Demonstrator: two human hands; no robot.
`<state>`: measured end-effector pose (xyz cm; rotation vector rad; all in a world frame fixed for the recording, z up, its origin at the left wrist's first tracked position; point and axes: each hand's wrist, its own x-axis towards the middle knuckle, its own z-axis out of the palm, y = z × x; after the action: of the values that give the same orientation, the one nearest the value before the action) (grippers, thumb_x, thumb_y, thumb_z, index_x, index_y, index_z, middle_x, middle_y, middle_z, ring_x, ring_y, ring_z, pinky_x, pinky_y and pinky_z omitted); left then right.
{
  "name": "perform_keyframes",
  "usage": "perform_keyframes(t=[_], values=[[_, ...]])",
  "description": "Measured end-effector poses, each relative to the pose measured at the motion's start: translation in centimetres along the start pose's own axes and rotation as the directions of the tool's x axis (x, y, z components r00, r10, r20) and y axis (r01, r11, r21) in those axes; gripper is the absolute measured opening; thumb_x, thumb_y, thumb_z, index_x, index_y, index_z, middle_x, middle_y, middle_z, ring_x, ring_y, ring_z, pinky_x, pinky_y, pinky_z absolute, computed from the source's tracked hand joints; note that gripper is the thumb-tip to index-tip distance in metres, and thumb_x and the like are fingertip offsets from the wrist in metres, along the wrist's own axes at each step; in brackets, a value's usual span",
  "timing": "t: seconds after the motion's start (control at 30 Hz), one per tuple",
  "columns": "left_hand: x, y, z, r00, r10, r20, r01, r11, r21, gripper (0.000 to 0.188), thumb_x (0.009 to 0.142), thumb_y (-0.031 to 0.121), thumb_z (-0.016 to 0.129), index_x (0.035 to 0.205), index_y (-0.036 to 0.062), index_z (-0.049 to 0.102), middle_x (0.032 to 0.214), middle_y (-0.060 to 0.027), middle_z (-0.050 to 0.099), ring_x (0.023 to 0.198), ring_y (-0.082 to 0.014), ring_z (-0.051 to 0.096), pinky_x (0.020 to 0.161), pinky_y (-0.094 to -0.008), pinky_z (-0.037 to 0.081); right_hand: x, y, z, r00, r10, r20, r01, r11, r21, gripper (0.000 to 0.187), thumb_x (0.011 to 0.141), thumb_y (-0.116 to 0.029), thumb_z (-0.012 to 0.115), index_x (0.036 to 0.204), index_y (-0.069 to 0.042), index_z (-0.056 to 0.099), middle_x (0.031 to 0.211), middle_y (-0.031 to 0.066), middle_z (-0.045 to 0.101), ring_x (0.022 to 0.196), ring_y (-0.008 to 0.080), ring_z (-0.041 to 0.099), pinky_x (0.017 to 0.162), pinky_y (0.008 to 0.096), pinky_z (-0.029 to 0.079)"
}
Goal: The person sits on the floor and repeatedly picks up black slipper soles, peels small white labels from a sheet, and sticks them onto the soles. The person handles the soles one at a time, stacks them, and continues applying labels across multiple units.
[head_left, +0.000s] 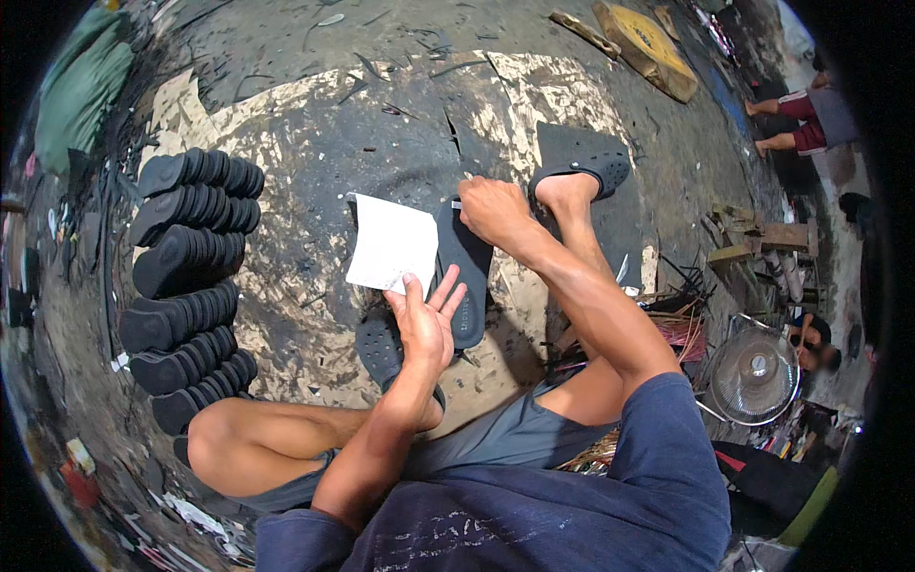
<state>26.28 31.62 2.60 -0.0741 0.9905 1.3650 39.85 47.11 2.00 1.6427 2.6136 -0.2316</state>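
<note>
My left hand (425, 334) grips the lower edge of a white paper sheet (393, 243) by the thumb, its other fingers spread apart. Beneath the hand and partly behind the sheet lies a long black shoe sole (469, 315) with raised marks near its near end. At the sole's far end my right hand (494, 212) is closed, fingers curled down; what they hold, if anything, is hidden. A small white label (456, 205) shows beside those fingers, at the sole's far left edge.
Rows of stacked black soles (186, 305) stand at the left. My feet wear black clogs (610, 172). A worn board (315, 143) covers the floor. A yellow block (648, 48), a fan (755, 370), a wooden stool (762, 238) and another person's legs (796, 124) are at the right.
</note>
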Motion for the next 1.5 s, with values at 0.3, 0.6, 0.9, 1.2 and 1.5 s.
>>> perform_keyframes(t=[0.3,0.6,0.9,1.2,1.5], values=[[0.1,0.2,0.3,1.000,-0.002,0.013,0.001,1.000,0.024,0.045,0.110,0.036,0.035,0.144,0.0132,0.016,0.146,-0.0233,0.037,0.130,-0.0436,0.052,0.106,-0.0583,0.048,0.9,1.4,-0.6,0.992,-0.053,0.111,0.044,0.995,0.087,0.027,0.081,-0.022,0.066,0.093,0.003,0.066,0.093,0.0248,0.071,0.085,0.0419,0.071,0.073,0.0502,0.057],[0.0,-0.1,0.1,1.000,-0.006,0.023,0.005,1.000,0.013,0.042,0.110,0.035,0.035,0.141,0.0128,0.018,0.147,-0.0237,0.035,0.130,-0.0436,0.052,0.106,-0.0584,0.048,-0.9,2.6,1.1,0.985,0.170,-0.020,-0.139,0.861,0.489,0.019,0.083,-0.015,0.062,0.093,0.000,0.066,0.089,0.0223,0.070,0.087,0.0409,0.068,0.078,0.0486,0.053],[0.0,-0.2,0.3,1.000,0.007,0.029,-0.008,1.000,0.016,0.045,0.110,0.035,0.036,0.143,0.0130,0.014,0.145,-0.0208,0.037,0.130,-0.0435,0.052,0.106,-0.0582,0.048,0.4,1.5,0.8,0.989,0.122,0.085,-0.136,0.972,0.191,0.018,0.080,-0.016,0.064,0.086,0.002,0.067,0.089,0.0247,0.071,0.085,0.0419,0.070,0.077,0.0490,0.055],[0.1,0.0,0.4,1.000,-0.017,0.014,0.017,1.000,0.002,0.044,0.110,0.035,0.036,0.142,0.0127,0.016,0.146,-0.0230,0.037,0.130,-0.0442,0.052,0.106,-0.0586,0.048,-0.2,1.5,1.4,0.984,0.156,0.080,-0.170,0.960,0.223,0.025,0.085,-0.022,0.060,0.091,0.002,0.061,0.088,0.0241,0.070,0.087,0.0447,0.068,0.075,0.0522,0.053],[0.2,-0.1,0.1,1.000,-0.015,0.013,0.015,1.000,-0.010,0.041,0.110,0.033,0.036,0.142,0.0129,0.019,0.145,-0.0235,0.038,0.130,-0.0445,0.052,0.105,-0.0582,0.048,-1.2,2.5,0.5,0.969,0.241,0.057,-0.228,0.779,0.584,0.022,0.087,-0.021,0.066,0.095,0.000,0.068,0.090,0.0209,0.071,0.088,0.0387,0.069,0.079,0.0460,0.053]])
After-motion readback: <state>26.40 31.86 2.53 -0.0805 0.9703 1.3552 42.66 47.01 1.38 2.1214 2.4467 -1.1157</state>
